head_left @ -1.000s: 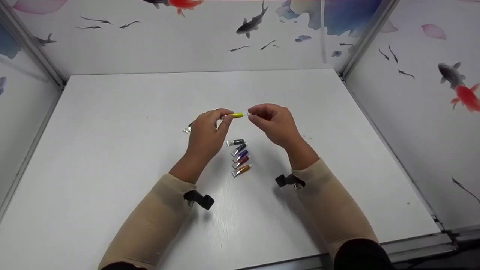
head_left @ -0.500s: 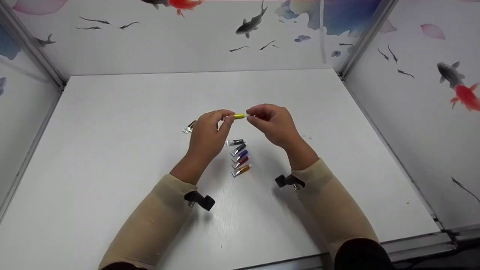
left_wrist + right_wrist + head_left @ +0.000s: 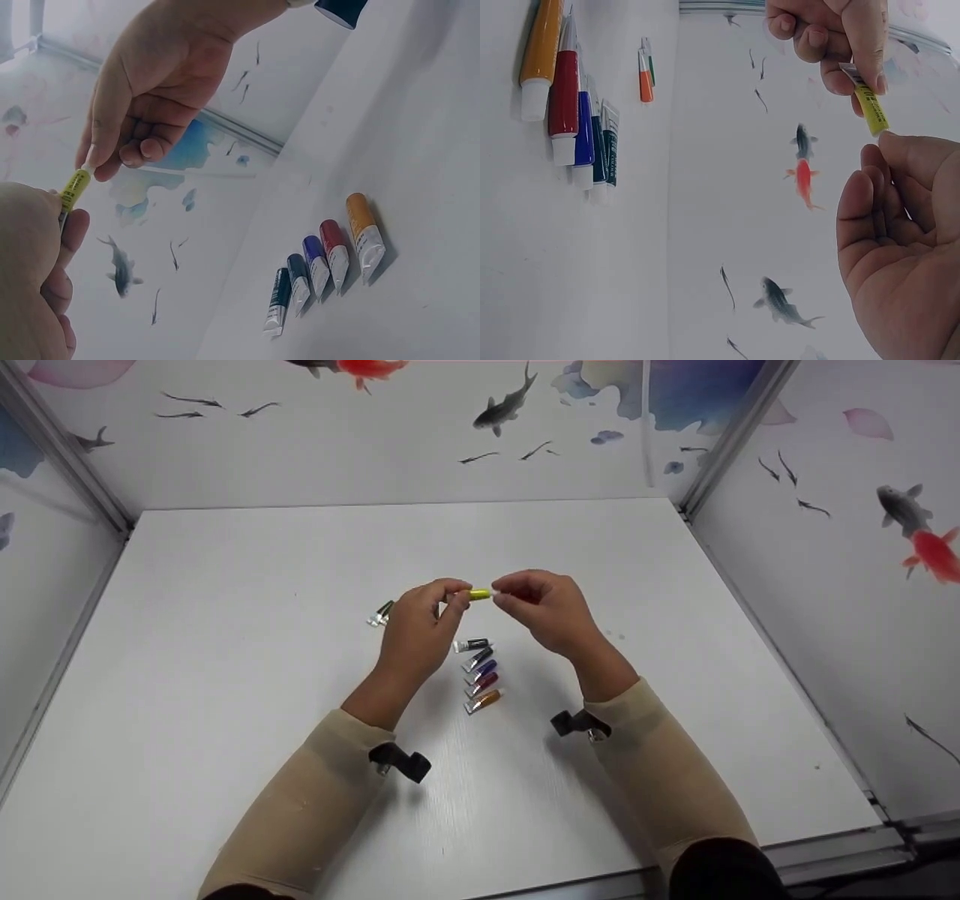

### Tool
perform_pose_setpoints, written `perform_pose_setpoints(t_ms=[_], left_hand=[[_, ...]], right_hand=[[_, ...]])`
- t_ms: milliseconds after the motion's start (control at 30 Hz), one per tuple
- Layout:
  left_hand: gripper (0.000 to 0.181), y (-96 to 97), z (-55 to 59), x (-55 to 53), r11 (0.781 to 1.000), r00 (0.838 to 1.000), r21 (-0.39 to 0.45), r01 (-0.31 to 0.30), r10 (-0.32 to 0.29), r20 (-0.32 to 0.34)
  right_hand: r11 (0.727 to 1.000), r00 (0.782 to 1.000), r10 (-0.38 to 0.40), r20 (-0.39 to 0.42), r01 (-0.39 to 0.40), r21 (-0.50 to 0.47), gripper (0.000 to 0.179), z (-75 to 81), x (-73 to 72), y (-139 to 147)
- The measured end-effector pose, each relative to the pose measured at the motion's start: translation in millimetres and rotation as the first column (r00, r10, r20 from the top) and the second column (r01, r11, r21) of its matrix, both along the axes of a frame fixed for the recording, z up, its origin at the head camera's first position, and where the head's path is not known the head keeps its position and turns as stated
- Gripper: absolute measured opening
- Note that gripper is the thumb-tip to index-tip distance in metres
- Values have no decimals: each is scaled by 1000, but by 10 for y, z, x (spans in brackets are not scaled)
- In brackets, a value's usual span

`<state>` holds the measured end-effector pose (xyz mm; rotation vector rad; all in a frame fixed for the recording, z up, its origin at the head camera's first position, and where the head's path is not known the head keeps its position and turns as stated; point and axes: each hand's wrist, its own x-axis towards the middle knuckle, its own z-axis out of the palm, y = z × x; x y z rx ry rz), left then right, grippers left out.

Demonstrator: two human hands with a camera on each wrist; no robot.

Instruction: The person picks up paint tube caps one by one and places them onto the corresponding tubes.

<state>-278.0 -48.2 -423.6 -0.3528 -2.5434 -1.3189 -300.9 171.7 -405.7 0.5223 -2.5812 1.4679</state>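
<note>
Above the table, my left hand pinches a small yellow paint tube between thumb and fingers, its silver tail end partly hidden by them. The tube's white cap end points to my right hand. My right thumb and forefinger pinch that white cap, covering most of it. From the right wrist view, the yellow tube slants between both hands. Below them, several paint tubes lie in a row on the table, among them an ochre tube, a red tube and a blue-violet tube.
Two dark tubes top the row. Left of it, partly behind my left hand, lie an orange tube and a green tube. White panels printed with fish surround the white table at the back and sides.
A second ago a small gap showed between the yellow tube's tip and the white piece in my right fingers. The gap has since closed; both hands shifted only slightly.
</note>
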Motion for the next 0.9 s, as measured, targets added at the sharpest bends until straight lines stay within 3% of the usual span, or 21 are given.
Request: perform_pose_setpoints(t_ms=[400,900], left_hand=[[29,4,-28,35,998,999,28,47,-47,-13],[30,14,-71,39,992,991,77,97,-103,84]], right_hand=[[999,1000,24,-5,-24,-22,24,14,6,2],[1000,999,25,26,-25,-4,22,8,4,-5]])
